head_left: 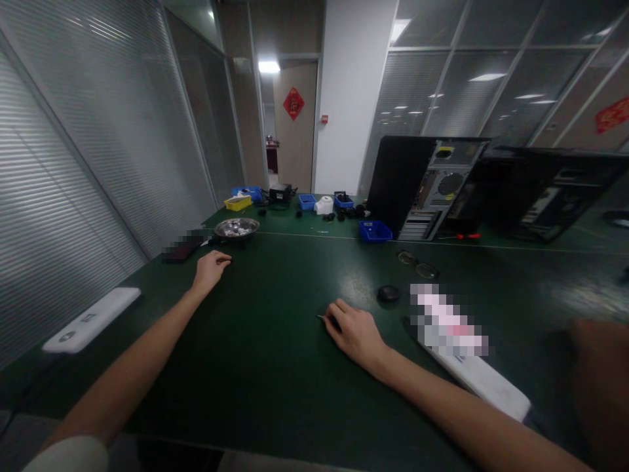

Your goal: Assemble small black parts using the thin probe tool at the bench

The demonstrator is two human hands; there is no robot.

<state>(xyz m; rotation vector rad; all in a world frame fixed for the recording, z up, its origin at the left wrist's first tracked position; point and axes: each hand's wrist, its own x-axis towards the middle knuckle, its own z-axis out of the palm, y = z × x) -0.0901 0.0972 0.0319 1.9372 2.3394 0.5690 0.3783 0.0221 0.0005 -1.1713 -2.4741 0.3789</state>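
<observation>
My left hand (210,270) reaches over the left part of the green table (275,295), with thumb and fingers pinched together. A small dark bit shows at its fingertips, too small to name. Just beyond it stands a round metal dish (237,228) with small pale pieces inside. My right hand (354,333) rests near the middle of the table, its fingers closed round a thin pointed object (320,317). Only a short light tip sticks out to the left; the remainder is hidden in the hand. To its right lies a black rounded object (388,294).
Glasses (417,265) and a white elongated device (491,383) lie on the right; a similar white device (93,319) is at left. Computer towers (427,187) stand at the back right beside a blue bin (375,231). A blurred arm (602,387) enters at far right.
</observation>
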